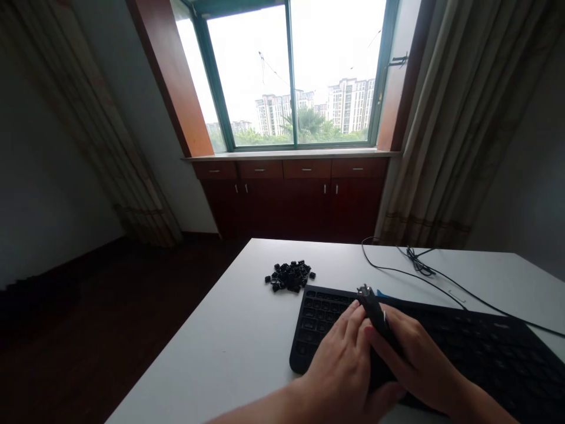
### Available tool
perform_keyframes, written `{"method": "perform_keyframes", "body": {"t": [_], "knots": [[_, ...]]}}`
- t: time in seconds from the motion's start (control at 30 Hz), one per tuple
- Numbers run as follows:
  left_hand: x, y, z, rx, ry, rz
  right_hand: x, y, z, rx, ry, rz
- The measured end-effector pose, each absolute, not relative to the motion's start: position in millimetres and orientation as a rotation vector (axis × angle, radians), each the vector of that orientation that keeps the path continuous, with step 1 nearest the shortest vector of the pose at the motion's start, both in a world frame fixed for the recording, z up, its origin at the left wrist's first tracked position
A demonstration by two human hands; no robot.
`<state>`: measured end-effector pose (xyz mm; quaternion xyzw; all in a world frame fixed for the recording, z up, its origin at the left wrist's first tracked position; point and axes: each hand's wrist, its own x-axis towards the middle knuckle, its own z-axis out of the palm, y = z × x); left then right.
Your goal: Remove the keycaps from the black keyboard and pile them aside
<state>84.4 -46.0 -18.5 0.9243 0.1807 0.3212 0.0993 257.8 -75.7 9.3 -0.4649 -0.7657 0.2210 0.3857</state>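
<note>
Curtains (468, 118) flank a window (291, 76) above dark-wood cabinets (291, 200).

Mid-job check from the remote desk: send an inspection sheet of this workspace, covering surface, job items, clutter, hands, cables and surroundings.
surface: white table
job's things: black keyboard; pile of loose black keycaps beside it; black handheld tool over the keyboard
clutter: small blue object, partly hidden
grippers: right hand wraps the tool; left hand has fingers against it
cables: black cable, bundled in one spot, running off right
surroundings: window, wooden cabinets, curtain, dark floor
</note>
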Motion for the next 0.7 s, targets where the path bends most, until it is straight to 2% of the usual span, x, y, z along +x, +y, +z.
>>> {"method": "perform_keyframes", "body": {"t": [0.33, 0.7], "knots": [[72, -27, -32, 2.993, 0.557, 0.539, 240, -79, -12, -1.331, -1.677, 0.993], [72, -29, -24, 2.960, 0.478, 0.514, 235, -89, 6, -1.195, -1.594, 0.691]]}}
